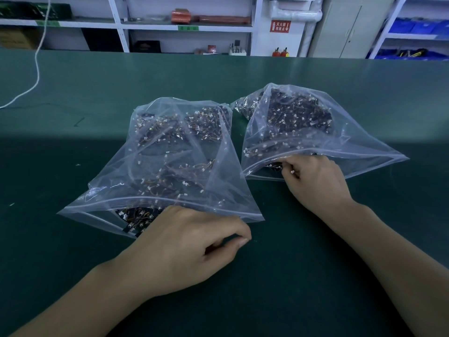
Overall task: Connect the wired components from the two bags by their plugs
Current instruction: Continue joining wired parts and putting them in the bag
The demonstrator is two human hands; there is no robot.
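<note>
Two clear zip bags lie open-mouthed toward me on the green table. The left bag [170, 166] and the right bag [291, 127] each hold several small dark components with thin wires and white plugs. My left hand [184, 244] rests at the left bag's mouth, thumb and forefinger pressed together just outside its rim; nothing shows between the tips. My right hand [313, 178] is at the right bag's mouth, its fingers curled around a wired component whose white plug [292, 171] pokes out between them.
The green table [73, 147] stretches wide around the bags. A white cable [36, 69] hangs down onto the table at the far left. Shelving with boxes and blue bins stands behind the table's far edge.
</note>
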